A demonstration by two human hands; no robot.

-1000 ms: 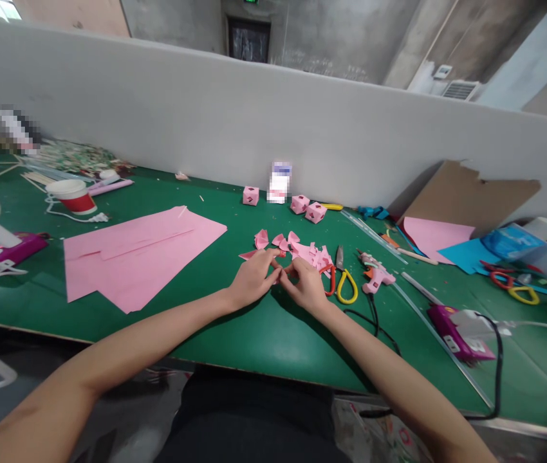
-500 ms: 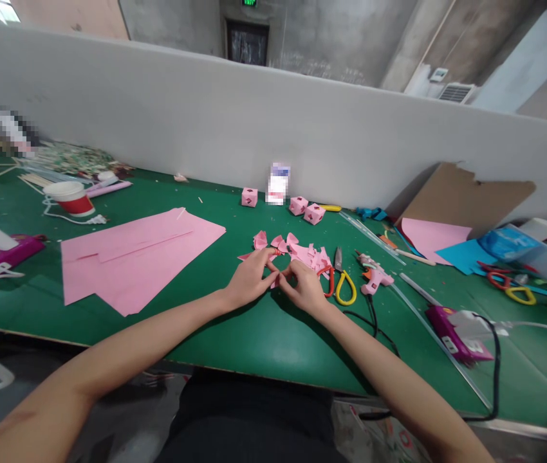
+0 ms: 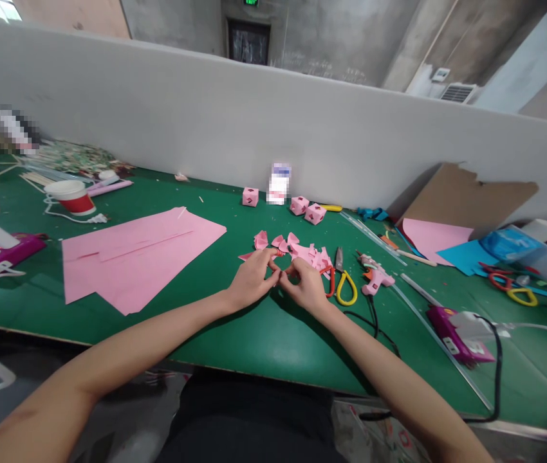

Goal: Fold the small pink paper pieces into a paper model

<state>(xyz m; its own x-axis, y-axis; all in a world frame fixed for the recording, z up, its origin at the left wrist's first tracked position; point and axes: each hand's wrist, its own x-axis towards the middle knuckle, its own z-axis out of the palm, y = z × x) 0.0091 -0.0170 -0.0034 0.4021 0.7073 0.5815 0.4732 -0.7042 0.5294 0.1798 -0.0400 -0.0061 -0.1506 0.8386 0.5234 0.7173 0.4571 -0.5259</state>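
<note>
Above the front middle of the green table, my left hand [image 3: 253,278] and my right hand [image 3: 306,287] meet at the fingertips. Both are closed in a pinch on a small piece of pink paper, which the fingers now almost wholly cover. Just beyond them lie folded pink paper pieces [image 3: 260,240] and a heap of cut pink paper scraps [image 3: 308,254]. Scissors [image 3: 347,288] with red and yellow handles rest beside my right hand, and a pink glue gun [image 3: 378,278] lies further right.
Pink paper sheets [image 3: 133,263] cover the table's left side. Pink paper cubes [image 3: 250,197] stand near the grey partition [image 3: 181,109]. At the left is a paper cup [image 3: 71,198]; at the right, a purple power strip [image 3: 457,334] with a black cable, and cardboard [image 3: 461,199].
My fingertips have drawn slightly closer and turned, so the bit of pink paper that showed between them is now mostly hidden. Everything on the table stays put.
</note>
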